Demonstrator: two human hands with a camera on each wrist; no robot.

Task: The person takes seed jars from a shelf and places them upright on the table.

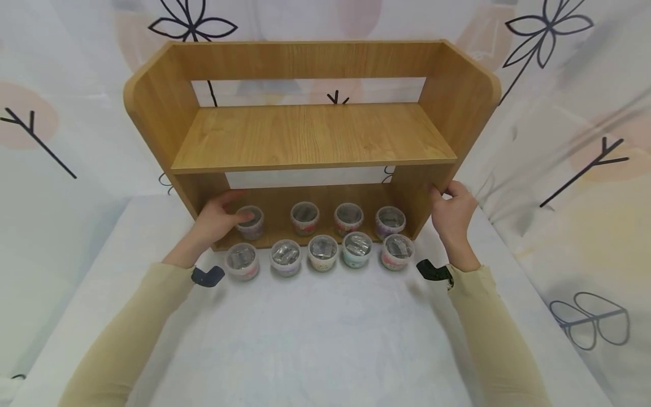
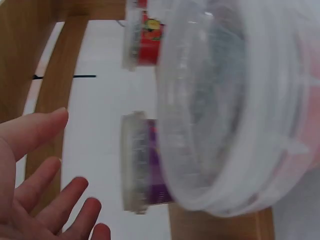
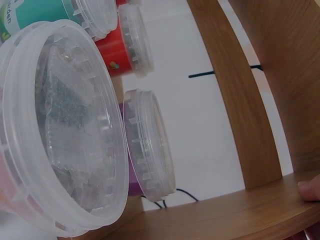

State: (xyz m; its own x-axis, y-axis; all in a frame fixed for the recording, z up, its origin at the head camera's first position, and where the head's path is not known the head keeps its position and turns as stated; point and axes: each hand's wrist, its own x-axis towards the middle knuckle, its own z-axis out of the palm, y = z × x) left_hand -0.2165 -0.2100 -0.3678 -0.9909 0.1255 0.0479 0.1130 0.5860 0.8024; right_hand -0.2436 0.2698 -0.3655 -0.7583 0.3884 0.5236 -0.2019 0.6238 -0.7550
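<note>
“Wooden shelf [image 1: 313, 138], two tiers, standing toward the far edge of the white surface [image 1: 315, 333]. Why does just one hand grasp it?”

“Because only the right hand [image 1: 454, 212] wraps round anything: its thumb lies inside the right panel [image 1: 413, 189] and its fingers outside, at the front edge. That board looks slim enough to grip, and such a hold probably keeps the shelf steady.”

“And the left hand [image 1: 216, 219]?”

“Relaxed and holding nothing. Its fingers are spread in the left wrist view, at the left end of the lower tier, with a purple tub [image 2: 159, 175] just beside them. From the head view alone, one cannot tell whether the thumb touches that tub.”

“How are the rest arranged?”

“Four tubs, the purple one included, make a back row [image 1: 305, 227] on the lower board [image 1: 325, 195], toward its front edge. Five more form a front row [image 1: 322, 254] on the surface, just outside that edge, running from near the board's front left corner to near its front right one.”

“Why upright?”

“Their broad bases presumably sit best that way, and the clear tops leave the shiny contents visible from above.”
</note>
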